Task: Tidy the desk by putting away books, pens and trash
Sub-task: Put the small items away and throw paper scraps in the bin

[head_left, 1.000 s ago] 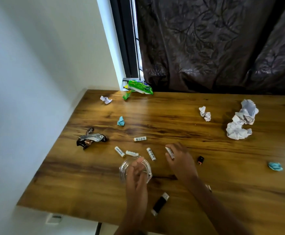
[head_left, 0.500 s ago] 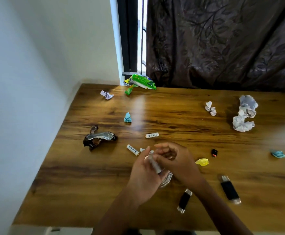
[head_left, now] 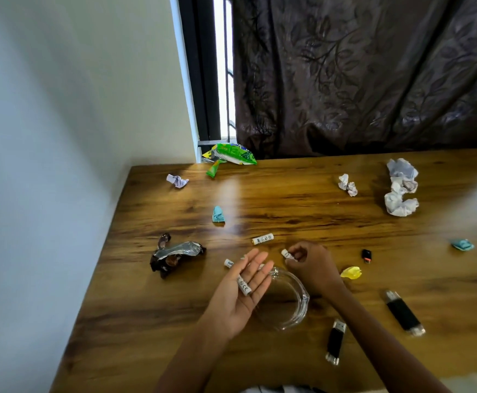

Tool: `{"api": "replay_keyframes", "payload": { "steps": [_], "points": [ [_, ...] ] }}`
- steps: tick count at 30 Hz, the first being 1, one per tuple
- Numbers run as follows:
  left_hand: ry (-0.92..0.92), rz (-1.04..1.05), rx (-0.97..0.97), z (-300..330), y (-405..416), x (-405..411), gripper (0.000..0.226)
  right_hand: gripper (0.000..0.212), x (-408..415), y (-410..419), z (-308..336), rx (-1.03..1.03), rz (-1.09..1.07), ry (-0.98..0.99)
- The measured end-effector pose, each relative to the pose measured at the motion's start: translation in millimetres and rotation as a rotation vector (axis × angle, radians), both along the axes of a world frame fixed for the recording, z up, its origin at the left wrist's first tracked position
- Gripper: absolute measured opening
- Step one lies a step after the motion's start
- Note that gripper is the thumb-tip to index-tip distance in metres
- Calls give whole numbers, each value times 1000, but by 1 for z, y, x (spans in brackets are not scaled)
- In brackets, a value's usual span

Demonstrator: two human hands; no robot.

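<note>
My left hand [head_left: 243,290] lies palm up with straight fingers above the wooden desk [head_left: 288,211], and a small white battery [head_left: 244,285] rests on its palm. My right hand [head_left: 311,265] pinches another white battery [head_left: 287,255] just beyond a clear glass dish [head_left: 294,307]. A third battery [head_left: 262,239] lies farther back, and one more [head_left: 228,262] peeks out left of my left fingers. Trash is scattered: a silver-brown wrapper [head_left: 175,252], a green packet [head_left: 230,156], crumpled white paper [head_left: 400,188], a smaller paper ball [head_left: 347,185].
Two black USB sticks [head_left: 335,341] [head_left: 403,313] lie at the front right. A yellow scrap [head_left: 351,272], a tiny black piece [head_left: 366,255], teal scraps [head_left: 218,214] [head_left: 462,244] and a small white scrap [head_left: 177,180] dot the desk. Wall on the left, dark curtain behind.
My left hand has turned palm up and opened flat with a battery on it. My right hand has moved away from it and picked a battery off the desk.
</note>
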State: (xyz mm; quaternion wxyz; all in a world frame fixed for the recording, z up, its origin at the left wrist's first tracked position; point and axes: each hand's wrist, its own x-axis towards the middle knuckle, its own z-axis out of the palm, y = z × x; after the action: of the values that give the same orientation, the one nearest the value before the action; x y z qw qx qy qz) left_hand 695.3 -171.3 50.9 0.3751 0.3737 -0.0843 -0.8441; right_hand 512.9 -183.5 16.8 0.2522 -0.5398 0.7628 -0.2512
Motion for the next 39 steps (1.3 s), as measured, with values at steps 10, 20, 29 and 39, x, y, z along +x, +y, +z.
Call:
{"api": "replay_keyframes", "payload": {
  "steps": [10, 20, 29, 39],
  "points": [
    [108, 47, 0, -2, -13, -4, 33, 15, 32, -8, 55, -72, 233, -480],
    [100, 131, -7, -6, -21, 11, 27, 28, 31, -57, 8, 6, 320, 268],
    [43, 195, 17, -15, -26, 14, 24, 12, 53, -37, 40, -27, 276, -315],
    [-21, 306, 46, -18, -27, 32, 24, 15, 54, -30, 34, 80, 370, 109]
  ]
}}
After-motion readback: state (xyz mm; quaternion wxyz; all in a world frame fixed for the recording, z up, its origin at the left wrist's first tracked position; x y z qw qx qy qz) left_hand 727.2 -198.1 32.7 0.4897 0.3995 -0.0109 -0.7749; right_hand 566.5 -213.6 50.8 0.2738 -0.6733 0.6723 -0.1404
